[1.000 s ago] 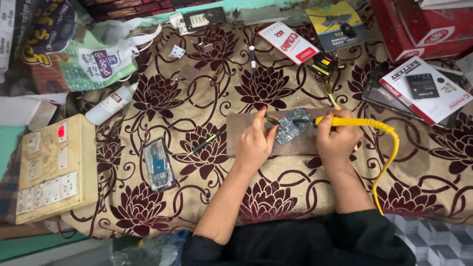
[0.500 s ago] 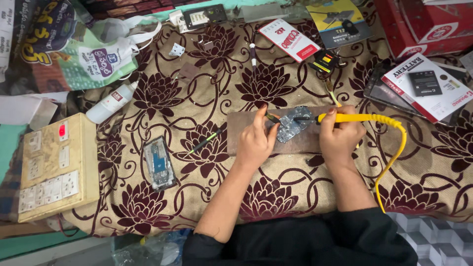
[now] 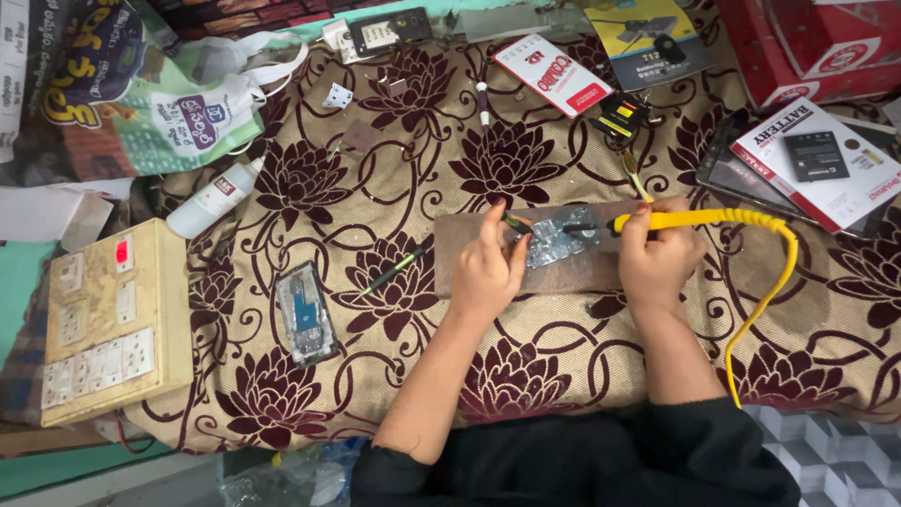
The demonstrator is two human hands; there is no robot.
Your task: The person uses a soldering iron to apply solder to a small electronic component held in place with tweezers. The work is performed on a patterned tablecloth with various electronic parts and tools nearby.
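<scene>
Soldering is in hand on a brown board (image 3: 563,272) that lies on the bench, over a cloth (image 3: 394,169) patterned with dark maroon flowers. The right hand (image 3: 657,258) is closed around the yellow soldering iron (image 3: 694,222), whose dark tip reaches leftward onto a small silvery circuit piece (image 3: 558,242) resting on the board. The left hand (image 3: 488,272) pinches a thin dark tool (image 3: 516,223), probably tweezers, with its point touching the same piece from the other side. The iron's coiled yellow cord (image 3: 765,300) loops down past the right wrist.

Judged from how things lie, the work is in its middle: both tools meet on the piece, so a joint is being worked, and whether any joint is finished is too small to tell. An opened phone (image 3: 305,314) lies face up well to the left, apart from both hands, with a slim green-handled screwdriver (image 3: 394,268) between it and the board. It appears unassembled, so putting it back together seems left to do. A switchboard (image 3: 103,324) sits at the far left edge, and a white bottle (image 3: 211,199) lies above it.
</scene>
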